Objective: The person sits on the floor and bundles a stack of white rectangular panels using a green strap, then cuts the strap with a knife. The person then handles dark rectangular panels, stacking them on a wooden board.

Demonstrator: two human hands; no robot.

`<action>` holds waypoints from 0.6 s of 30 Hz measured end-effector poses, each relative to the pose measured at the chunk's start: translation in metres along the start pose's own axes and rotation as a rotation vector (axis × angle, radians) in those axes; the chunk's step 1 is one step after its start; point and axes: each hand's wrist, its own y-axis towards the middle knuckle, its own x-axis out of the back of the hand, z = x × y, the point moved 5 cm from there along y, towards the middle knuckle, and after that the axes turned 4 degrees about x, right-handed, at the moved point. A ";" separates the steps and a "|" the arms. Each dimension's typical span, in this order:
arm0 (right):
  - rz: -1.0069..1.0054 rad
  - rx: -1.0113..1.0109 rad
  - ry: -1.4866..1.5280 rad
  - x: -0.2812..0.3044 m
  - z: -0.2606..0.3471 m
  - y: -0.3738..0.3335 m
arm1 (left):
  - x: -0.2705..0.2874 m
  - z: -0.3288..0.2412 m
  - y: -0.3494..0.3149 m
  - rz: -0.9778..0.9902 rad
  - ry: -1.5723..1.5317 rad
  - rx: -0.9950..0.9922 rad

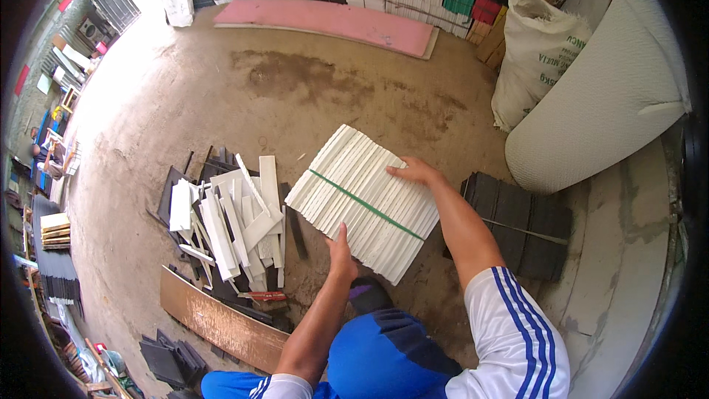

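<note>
White strip bundle [363, 202] w/ green strap, held off the floor just right of the loose strip pile [229, 225]. Left hand [340, 253] clamps its near edge, right hand [413, 172] its far edge. Looks mid-carry; next prob needs a level set-down.

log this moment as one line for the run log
left hand: gripping near edge of white strip bundle | right hand: on far edge | green strap: intact | loose strips: left
</note>
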 end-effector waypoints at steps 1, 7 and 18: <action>0.001 0.002 -0.009 0.001 0.001 -0.004 | -0.013 -0.017 -0.013 -0.003 0.023 0.015; -0.218 0.142 0.237 0.036 0.043 -0.115 | -0.038 -0.130 -0.030 0.049 0.328 -0.217; -1.101 0.539 1.329 0.018 -0.043 -0.343 | -0.338 -0.158 -0.156 0.592 1.436 -0.861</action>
